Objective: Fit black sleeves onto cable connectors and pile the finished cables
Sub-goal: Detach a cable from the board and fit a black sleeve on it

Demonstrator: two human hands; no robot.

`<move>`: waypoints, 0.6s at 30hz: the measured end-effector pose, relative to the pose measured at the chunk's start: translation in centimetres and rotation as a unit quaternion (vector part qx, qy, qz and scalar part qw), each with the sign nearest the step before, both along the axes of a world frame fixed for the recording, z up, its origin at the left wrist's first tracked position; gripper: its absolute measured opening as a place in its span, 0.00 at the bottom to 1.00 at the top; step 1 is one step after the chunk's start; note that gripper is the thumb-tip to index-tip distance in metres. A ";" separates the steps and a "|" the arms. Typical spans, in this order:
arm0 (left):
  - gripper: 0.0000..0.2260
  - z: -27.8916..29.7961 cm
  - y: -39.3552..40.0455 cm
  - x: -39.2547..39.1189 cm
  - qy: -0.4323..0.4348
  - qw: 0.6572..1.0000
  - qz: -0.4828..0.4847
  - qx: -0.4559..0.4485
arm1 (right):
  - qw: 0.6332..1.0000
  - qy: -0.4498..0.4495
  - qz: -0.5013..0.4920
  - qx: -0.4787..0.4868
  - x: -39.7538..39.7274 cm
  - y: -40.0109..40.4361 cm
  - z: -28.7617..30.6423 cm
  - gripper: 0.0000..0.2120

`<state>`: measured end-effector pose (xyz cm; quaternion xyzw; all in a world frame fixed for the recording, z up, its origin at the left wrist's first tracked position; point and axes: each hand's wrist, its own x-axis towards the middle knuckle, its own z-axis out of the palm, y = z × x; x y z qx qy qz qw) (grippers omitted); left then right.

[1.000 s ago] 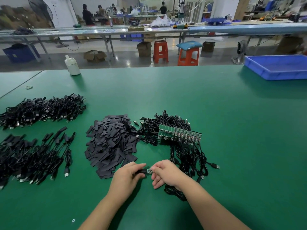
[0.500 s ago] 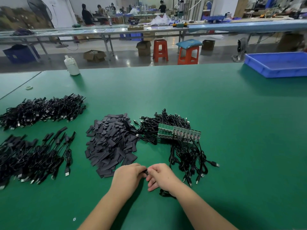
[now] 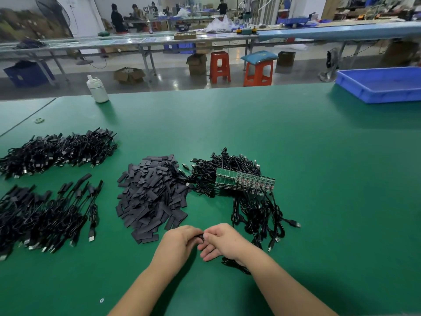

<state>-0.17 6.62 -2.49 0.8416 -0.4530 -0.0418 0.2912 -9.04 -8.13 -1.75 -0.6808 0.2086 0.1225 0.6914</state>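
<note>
My left hand (image 3: 180, 244) and my right hand (image 3: 222, 241) meet fingertip to fingertip low in the middle of the green table (image 3: 296, 179). Between them they pinch a black sleeve (image 3: 200, 236) on a cable connector; most of it is hidden by the fingers. That cable trails under my right wrist (image 3: 234, 265). A heap of loose black sleeves (image 3: 150, 197) lies just beyond my left hand. To its right sits a tangle of cables (image 3: 255, 208) with a green strip of circuit boards (image 3: 245, 181) on top. Two piles of sleeved cables lie at the left (image 3: 45, 215) (image 3: 59, 149).
A blue tray (image 3: 382, 85) stands at the far right edge of the table. A white bottle (image 3: 97, 88) stands at the far left edge, with a small roll of tape (image 3: 39, 120) nearby. Stools, boxes and other benches with people fill the background.
My hands have closed together; the bare connector seen between them a second ago is now covered by the fingers and sleeve. The view has tilted slightly.
</note>
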 end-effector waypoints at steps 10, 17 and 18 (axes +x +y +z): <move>0.11 0.7 -0.7 0.0 -0.015 0.998 -0.015 0.058 | 0.999 0.016 0.034 -0.028 0.1 -0.3 0.9 0.19; 0.12 0.9 -1.4 -0.4 -0.043 0.995 -0.032 0.079 | 0.999 0.029 0.029 -0.029 0.0 -0.2 1.7 0.21; 0.12 0.8 -1.4 -0.5 -0.049 0.995 -0.033 0.079 | 0.999 0.032 0.023 -0.017 0.0 -0.3 1.9 0.21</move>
